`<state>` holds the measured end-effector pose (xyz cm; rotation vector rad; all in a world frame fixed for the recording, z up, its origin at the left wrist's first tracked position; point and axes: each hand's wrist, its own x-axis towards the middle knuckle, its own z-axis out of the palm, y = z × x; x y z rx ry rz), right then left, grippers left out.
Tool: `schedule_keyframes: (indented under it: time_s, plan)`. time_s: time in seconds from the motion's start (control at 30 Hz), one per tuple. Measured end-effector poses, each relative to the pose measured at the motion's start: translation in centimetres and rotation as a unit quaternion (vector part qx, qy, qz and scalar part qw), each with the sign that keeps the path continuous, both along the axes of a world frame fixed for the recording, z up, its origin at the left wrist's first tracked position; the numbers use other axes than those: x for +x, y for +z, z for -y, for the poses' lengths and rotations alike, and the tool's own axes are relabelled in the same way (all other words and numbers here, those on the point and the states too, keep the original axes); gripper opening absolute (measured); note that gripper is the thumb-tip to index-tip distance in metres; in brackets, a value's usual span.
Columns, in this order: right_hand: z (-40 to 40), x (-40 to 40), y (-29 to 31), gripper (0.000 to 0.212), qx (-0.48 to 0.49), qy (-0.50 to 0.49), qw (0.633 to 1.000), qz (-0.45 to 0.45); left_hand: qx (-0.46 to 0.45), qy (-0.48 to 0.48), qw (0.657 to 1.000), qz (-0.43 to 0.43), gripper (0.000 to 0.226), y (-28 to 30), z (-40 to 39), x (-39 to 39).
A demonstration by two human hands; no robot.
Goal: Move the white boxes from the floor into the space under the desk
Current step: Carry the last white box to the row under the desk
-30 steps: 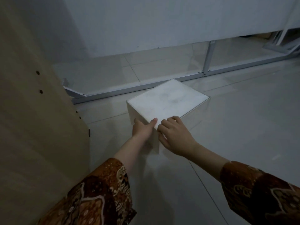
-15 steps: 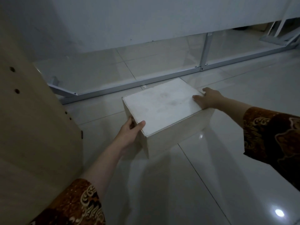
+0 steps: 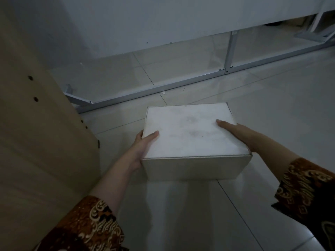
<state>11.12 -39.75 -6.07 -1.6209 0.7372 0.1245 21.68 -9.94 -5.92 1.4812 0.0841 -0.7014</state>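
A white cardboard box [image 3: 190, 134] with a closed lid is at the middle of the view, just above or on the tiled floor; I cannot tell whether it is lifted. My left hand [image 3: 143, 147] grips its left side, thumb lying on the lid. My right hand [image 3: 235, 133] clasps the right side, thumb on the lid and fingers hidden behind the edge. Beyond the box a white panel [image 3: 163, 20] stands over a grey metal frame rail [image 3: 163, 87], with open floor space beneath it.
A tall light wooden board [image 3: 36, 142] with small holes stands close on the left. A metal upright [image 3: 230, 51] rises from the frame rail at the right. Glossy floor tiles [image 3: 181, 214] spread in front and to the right.
The box has turned square to me and come nearer. My right hand slid from the far right corner onto the right side; my left hand shifted along the left side.
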Motion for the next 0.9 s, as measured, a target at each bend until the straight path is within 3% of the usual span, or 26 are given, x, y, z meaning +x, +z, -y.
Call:
schedule_keyframes:
  time_s: [0.1, 0.17, 0.57, 0.73, 0.9]
  plan:
    - [-0.8, -2.0, 0.2, 0.042, 0.006, 0.011, 1.000, 0.014, 0.017, -0.039, 0.999, 0.001, 0.057, 0.8, -0.5, -2.6]
    - [-1.2, -3.5, 0.2, 0.037, 0.017, 0.020, 1.000, 0.016, 0.032, -0.012, 0.999, 0.013, 0.053, 0.8, -1.4, -4.9]
    - [-6.4, -13.5, 3.5, 0.052, 0.023, 0.072, 0.996, 0.042, 0.054, 0.047, 0.996, 0.062, 0.052, 5.6, -8.1, -18.4]
    - [-8.5, -17.5, 7.3, 0.039, 0.037, 0.079, 0.994, 0.069, 0.056, 0.060, 0.993, 0.089, 0.052, 9.6, -10.2, -23.8]
    - [-10.8, -21.3, 10.0, 0.051, 0.028, 0.095, 0.992, 0.081, 0.051, 0.054, 0.992, 0.103, 0.053, 12.3, -12.7, -28.2]
